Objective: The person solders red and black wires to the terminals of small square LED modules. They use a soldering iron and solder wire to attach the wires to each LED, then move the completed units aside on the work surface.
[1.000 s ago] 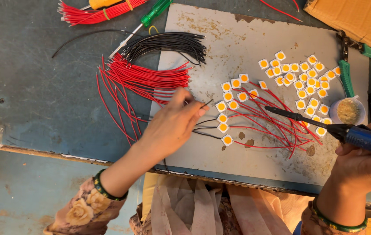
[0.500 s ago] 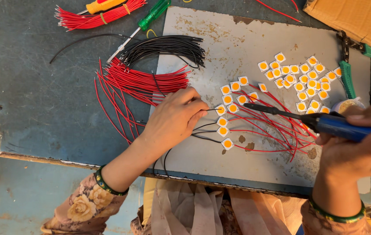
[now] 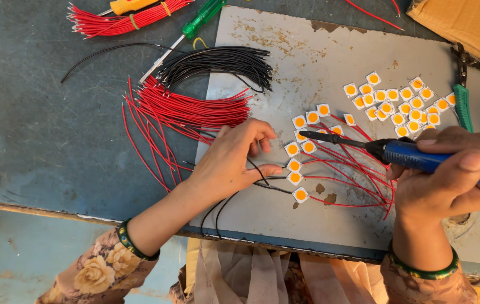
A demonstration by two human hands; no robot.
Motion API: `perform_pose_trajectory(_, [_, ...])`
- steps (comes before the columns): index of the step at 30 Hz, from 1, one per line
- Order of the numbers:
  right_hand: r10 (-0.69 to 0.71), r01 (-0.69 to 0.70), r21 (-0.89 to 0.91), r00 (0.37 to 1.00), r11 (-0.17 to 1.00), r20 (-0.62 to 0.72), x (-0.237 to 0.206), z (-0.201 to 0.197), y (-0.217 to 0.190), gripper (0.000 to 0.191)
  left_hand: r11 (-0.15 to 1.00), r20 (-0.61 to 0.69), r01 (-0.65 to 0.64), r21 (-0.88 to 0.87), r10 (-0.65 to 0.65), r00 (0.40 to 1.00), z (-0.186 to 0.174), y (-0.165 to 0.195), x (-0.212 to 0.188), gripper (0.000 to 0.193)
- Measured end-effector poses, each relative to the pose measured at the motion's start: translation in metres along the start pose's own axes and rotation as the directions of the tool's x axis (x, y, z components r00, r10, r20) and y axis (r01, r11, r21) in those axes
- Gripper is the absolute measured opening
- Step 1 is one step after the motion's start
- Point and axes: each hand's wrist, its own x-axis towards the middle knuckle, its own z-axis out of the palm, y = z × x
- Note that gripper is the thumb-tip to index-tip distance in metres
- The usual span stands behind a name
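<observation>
Since a second ago, soldering iron point(image 3: 420, 156) swung left across mid-frame, tip now at the row of small square LED chips point(image 3: 302, 152). Right hand point(image 3: 448, 180) clenched round its blue handle; left hand point(image 3: 234, 160) pinching a thin black wire point(image 3: 262, 183) beside those chips. Soldering step apparently underway; next calls for steadying wire end on a chip pad, on the grey plate point(image 3: 307, 56) atop the desk point(image 3: 37, 124).

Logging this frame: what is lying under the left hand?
Thin black wires run out from beneath the left hand, and the grey work board lies below. The fingers hide how the wire is pinched, and its end.
</observation>
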Motion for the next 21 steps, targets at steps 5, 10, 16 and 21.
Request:
perform_pose_trajectory(5, [0.012, -0.012, -0.032, 1.000, 0.999, -0.019, 0.001, -0.004, 0.007, 0.061, 0.972, -0.029, -0.115, 0.206, 0.123, 0.992, -0.009, 0.000, 0.004, 0.028])
perform_pose_trajectory(10, [0.011, -0.011, -0.042, 1.000, 0.999, -0.010, 0.002, -0.004, 0.008, 0.061, 0.966, 0.017, -0.092, 0.244, 0.090, 0.996, -0.013, -0.001, 0.005, 0.019])
perform_pose_trajectory(16, [-0.018, 0.017, -0.070, 1.000, 0.997, -0.011, 0.002, -0.006, 0.017, 0.059, 0.874, 0.051, -0.259, 0.411, 0.262, 0.964, 0.001, 0.004, 0.008, 0.020])
perform_pose_trajectory(21, [-0.042, 0.039, -0.092, 0.999, 0.995, -0.030, 0.002, -0.008, 0.025, 0.060, 0.816, 0.084, -0.241, 0.525, 0.232, 0.969, 0.005, 0.003, 0.013, 0.014])
